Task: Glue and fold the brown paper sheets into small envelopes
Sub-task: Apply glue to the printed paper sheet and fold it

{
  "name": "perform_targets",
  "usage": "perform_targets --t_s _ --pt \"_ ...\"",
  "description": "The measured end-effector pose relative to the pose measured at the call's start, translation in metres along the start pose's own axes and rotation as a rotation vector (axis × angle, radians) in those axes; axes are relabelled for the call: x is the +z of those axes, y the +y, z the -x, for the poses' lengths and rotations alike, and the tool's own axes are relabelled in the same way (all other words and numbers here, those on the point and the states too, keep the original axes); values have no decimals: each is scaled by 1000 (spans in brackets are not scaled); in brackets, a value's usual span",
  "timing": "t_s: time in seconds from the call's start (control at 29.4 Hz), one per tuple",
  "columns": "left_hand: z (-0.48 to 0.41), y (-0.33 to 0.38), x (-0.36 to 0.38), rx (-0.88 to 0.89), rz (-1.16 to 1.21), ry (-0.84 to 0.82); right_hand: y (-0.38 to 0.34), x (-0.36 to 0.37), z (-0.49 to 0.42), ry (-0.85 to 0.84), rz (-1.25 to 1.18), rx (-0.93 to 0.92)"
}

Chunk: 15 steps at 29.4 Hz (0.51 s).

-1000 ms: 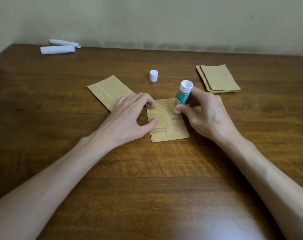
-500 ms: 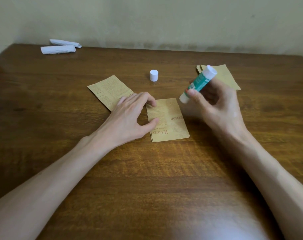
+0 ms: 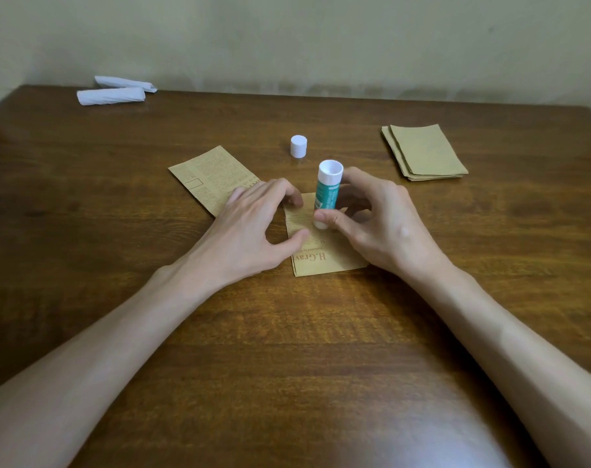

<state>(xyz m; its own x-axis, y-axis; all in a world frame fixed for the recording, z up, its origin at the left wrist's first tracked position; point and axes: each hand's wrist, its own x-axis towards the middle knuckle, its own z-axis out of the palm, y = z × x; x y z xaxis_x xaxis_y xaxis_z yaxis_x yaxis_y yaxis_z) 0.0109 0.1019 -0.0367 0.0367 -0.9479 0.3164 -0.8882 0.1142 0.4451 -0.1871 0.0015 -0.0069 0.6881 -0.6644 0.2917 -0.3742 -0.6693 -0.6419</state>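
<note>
Brown printed paper sheet (image 3: 324,255), folded, lies flat at table centre, "H.Gray" lettering upside down near its front edge. Green and white glue stick (image 3: 326,194) stands nearly upright, lower tip on the sheet's upper middle. Right hand (image 3: 381,228) pinches the stick's lower barrel between thumb and fingers. Left hand (image 3: 253,228) lies open, fingers extended, pressing the sheet's left edge. Second printed brown sheet (image 3: 209,177) lies just left, partly hidden by that hand. Small white cylindrical cap (image 3: 298,146) stands upright behind. Stack of plain brown sheets (image 3: 425,152) sits far right, and two white paper rolls (image 3: 111,95) lie at the far left corner of the dark wooden table (image 3: 287,349).
</note>
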Motion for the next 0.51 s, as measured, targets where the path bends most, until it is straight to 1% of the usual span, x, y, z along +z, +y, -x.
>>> perform_targets --t_s 0.1,0.31,0.51 --pt "0 0 0 -4 -2 -2 0 0 2 15 11 12" --pt "0 -1 -1 -8 -6 -7 2 -1 6 -35 38 48" --pt "0 0 -1 -7 -7 -7 6 -6 8 16 63 65"
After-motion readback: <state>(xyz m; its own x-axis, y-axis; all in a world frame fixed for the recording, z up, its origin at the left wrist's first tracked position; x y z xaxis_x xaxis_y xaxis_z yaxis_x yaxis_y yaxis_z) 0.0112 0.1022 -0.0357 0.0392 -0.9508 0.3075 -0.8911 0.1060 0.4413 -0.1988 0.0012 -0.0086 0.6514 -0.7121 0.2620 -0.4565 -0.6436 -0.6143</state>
